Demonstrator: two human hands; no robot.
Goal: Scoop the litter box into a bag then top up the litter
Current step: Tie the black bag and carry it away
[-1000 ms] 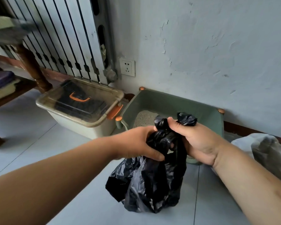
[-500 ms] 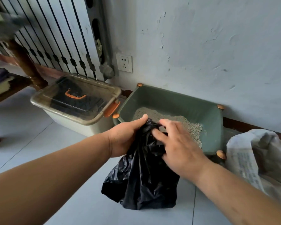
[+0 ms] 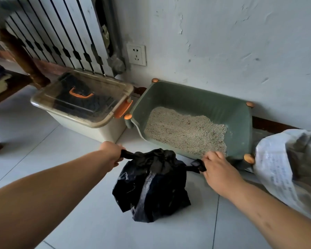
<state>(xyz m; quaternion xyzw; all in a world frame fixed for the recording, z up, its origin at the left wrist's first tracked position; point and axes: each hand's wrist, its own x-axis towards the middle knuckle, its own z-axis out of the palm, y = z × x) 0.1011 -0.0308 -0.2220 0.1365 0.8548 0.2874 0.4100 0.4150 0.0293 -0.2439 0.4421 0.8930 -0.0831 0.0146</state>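
Grips: your left hand clamps one tail of the black bag, your right hand the other; bag on floor, beside litter box.

one view, worn on the head, looking forward and steeply down over the person's own arms. both forearms run in from the bottom corners, close to the lens, with the left hand and right hand either side of the black bag at dead centre. it faces the wall, floor filling the lower half. wide angle: the barred panel leans top left, the litter box sits just past the hands, and the pale sack is clipped by the right edge.
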